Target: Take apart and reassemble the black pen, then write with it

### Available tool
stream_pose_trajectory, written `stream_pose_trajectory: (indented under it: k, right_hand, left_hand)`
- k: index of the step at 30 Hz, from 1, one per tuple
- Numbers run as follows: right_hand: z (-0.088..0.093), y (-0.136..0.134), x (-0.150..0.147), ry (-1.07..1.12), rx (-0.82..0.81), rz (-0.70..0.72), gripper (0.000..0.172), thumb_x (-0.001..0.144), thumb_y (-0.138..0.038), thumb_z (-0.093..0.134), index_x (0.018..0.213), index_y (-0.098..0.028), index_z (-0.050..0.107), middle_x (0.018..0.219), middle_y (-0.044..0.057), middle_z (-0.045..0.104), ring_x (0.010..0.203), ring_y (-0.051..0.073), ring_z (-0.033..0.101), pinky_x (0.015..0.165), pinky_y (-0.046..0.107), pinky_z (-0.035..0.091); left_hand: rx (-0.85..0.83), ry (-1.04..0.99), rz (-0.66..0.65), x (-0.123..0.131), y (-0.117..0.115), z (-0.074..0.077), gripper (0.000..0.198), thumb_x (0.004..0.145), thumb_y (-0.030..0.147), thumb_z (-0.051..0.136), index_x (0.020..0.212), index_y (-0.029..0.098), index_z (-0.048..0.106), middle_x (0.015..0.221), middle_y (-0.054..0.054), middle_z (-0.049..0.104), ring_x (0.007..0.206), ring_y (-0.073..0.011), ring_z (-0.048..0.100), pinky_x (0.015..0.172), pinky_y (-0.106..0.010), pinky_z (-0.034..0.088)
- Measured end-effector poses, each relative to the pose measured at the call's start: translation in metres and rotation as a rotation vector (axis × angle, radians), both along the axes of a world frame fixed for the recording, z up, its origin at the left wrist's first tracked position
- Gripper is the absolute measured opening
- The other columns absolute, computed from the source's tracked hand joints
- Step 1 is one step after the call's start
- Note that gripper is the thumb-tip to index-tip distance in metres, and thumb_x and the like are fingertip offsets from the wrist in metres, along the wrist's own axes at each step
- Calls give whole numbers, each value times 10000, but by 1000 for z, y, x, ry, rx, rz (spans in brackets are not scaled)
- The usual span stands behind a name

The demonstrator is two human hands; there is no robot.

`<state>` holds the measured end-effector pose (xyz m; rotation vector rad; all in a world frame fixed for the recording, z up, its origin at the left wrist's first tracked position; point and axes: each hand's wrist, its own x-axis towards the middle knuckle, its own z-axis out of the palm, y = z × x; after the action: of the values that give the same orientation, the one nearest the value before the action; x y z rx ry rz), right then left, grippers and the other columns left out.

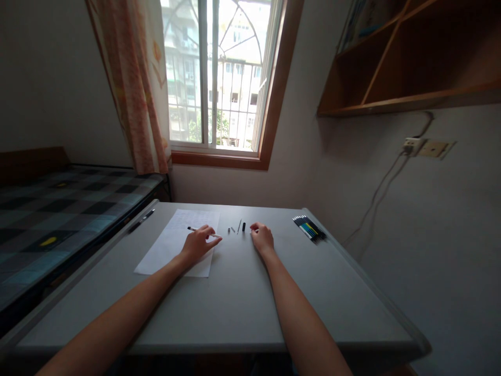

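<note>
My left hand [199, 242] is above the right part of a white sheet of paper [164, 256]. Its fingers are closed on a pen barrel [191, 228], pale with a black end, which points up and left. To the right of the sheet lie small pen parts: a black pen cap [243, 227], a thin refill [239, 226] and tiny grey pieces [229, 230]. Just right of the cap, my right hand [262, 236] rests on the table with its fingers curled in. Whatever those fingers hold, if anything, is too small to make out.
A row of dark pens [309, 228] with a coloured band lies at the table's right edge. One black pen [141, 221] is near the left edge. The grey table [235, 308] stands below a window, with a bed [78, 203] on the left and a shelf [391, 62] up right.
</note>
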<state>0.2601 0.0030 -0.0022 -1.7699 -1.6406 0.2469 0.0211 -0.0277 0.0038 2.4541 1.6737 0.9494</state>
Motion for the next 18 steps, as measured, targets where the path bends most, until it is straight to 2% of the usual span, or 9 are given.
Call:
stream_pose_trajectory:
  k: [10, 13, 18]
  right_hand:
    - [-1, 1, 1, 4, 25, -7, 181, 748, -170, 501, 833, -232, 648, 857, 6, 680, 750, 130, 606, 678, 216, 406]
    - [1, 0, 0, -10, 38, -57, 202, 754, -168, 481, 855, -223, 646, 855, 17, 671, 739, 130, 597, 654, 209, 400]
    - [5, -4, 0, -64, 3, -94, 257, 755, -136, 439, 678, -212, 673, 846, 39, 660, 742, 138, 588, 645, 205, 396]
  left_hand:
    - [22, -9, -14, -1, 2, -2, 328, 778, 524, 483, 723, 210, 560, 722, 13, 537, 571, -105, 480, 536, -222, 312]
    - [25, -12, -20, -1, 2, -3, 324, 774, 521, 490, 726, 209, 565, 718, 14, 531, 565, -103, 476, 535, -223, 311]
    - [24, -9, -20, -1, 2, -3, 336, 778, 527, 481, 726, 208, 569, 717, 14, 530, 563, -103, 474, 533, -221, 309]
